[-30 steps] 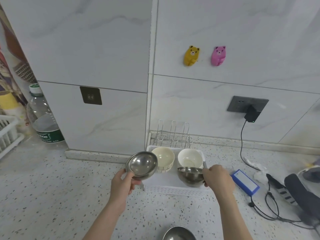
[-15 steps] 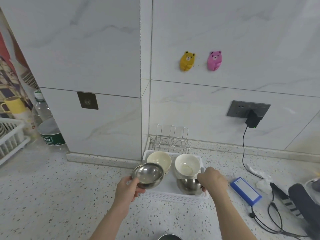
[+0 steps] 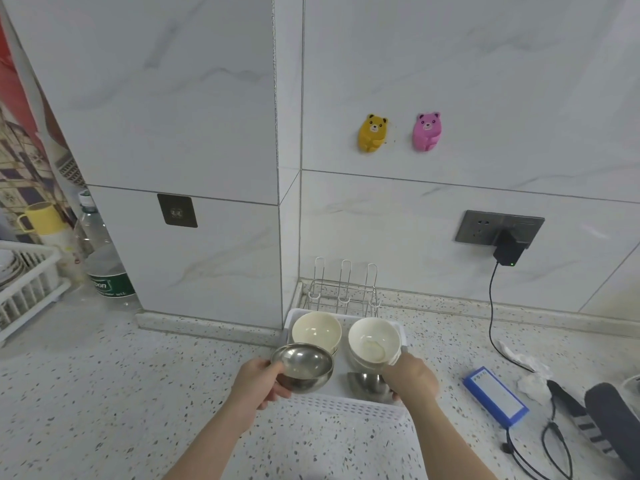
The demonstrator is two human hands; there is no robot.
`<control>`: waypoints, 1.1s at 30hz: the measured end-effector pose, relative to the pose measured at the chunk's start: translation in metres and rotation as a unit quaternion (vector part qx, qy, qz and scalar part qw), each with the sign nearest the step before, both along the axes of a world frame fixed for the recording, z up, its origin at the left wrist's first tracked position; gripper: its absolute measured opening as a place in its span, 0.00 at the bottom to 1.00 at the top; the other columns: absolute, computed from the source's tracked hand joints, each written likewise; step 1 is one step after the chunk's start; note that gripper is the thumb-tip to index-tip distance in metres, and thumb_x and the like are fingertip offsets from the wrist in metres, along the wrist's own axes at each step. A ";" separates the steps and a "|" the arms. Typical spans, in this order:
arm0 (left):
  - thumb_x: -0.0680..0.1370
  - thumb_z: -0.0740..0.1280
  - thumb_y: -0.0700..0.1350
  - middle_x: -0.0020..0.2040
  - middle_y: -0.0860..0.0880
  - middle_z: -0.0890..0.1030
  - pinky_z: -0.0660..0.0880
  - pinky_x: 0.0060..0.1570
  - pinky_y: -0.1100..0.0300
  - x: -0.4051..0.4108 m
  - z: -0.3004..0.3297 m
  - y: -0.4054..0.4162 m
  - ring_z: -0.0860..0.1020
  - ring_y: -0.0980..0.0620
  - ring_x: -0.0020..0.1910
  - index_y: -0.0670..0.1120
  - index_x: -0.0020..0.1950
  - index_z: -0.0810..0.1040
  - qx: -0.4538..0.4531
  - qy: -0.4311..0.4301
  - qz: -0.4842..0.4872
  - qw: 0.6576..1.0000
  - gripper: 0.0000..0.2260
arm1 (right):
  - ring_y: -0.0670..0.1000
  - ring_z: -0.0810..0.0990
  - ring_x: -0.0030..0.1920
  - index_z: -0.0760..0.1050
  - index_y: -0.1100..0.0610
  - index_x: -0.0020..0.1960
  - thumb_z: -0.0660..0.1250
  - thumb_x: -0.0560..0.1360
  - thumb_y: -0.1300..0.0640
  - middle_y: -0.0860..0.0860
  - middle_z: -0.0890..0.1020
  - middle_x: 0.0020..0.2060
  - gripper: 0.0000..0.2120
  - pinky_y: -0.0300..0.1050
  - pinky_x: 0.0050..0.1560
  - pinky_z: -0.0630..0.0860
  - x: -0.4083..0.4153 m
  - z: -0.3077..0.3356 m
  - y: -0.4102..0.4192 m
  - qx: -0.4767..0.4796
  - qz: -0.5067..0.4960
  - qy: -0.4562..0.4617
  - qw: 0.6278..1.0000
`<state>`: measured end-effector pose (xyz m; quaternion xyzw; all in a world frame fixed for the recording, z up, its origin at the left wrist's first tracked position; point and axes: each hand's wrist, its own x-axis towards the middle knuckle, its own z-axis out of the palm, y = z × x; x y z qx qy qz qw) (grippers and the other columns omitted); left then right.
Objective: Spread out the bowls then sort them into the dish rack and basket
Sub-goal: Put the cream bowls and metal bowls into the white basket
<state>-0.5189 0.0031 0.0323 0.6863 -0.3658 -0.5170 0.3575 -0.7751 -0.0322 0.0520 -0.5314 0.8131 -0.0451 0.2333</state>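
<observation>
A speckled terrazzo counter (image 3: 104, 393) runs along the tiled wall and round a jutting corner; on it, in front of that corner, sits a white plastic basket (image 3: 349, 408); behind the basket, against the wall, stands a wire dish rack (image 3: 344, 292); to the right lie a blue flat box (image 3: 496, 396), a black cable (image 3: 550, 441) and crumpled white paper (image 3: 530, 379); at the far left stand a clear bottle (image 3: 104, 268) and a white slatted rack (image 3: 24, 289).

Steel bowls (image 3: 302, 368) in both hands (image 3: 258, 384)
</observation>
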 end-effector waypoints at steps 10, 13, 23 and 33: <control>0.78 0.66 0.41 0.34 0.39 0.85 0.63 0.21 0.64 0.000 -0.005 -0.012 0.69 0.54 0.23 0.44 0.48 0.77 0.047 0.003 -0.029 0.999 0.01 | 0.49 0.81 0.47 0.75 0.54 0.63 0.53 0.81 0.47 0.49 0.81 0.48 0.19 0.42 0.44 0.77 -0.005 -0.012 0.001 -0.011 0.022 0.083 0.996; 0.78 0.66 0.40 0.35 0.38 0.85 0.63 0.20 0.64 0.003 -0.005 -0.020 0.68 0.53 0.23 0.41 0.49 0.77 0.071 0.006 -0.029 0.997 0.03 | 0.49 0.81 0.50 0.76 0.51 0.61 0.56 0.79 0.41 0.48 0.83 0.48 0.19 0.45 0.50 0.77 -0.004 -0.008 0.000 -0.084 0.082 -0.022 0.993; 0.77 0.64 0.39 0.39 0.37 0.85 0.61 0.21 0.65 0.012 -0.004 -0.038 0.66 0.54 0.23 0.34 0.54 0.79 0.149 0.064 -0.064 0.985 0.10 | 0.45 0.79 0.24 0.70 0.41 0.67 0.67 0.71 0.38 0.50 0.79 0.60 0.26 0.42 0.38 0.81 0.031 -0.020 0.010 -0.010 0.218 -0.281 0.935; 0.79 0.64 0.45 0.35 0.42 0.84 0.59 0.18 0.67 0.009 -0.006 -0.057 0.67 0.56 0.22 0.37 0.50 0.78 0.181 0.042 -0.066 0.980 0.12 | 0.46 0.75 0.21 0.75 0.45 0.55 0.66 0.74 0.40 0.44 0.86 0.43 0.13 0.45 0.39 0.80 0.050 -0.025 0.002 -0.056 0.137 -0.297 0.943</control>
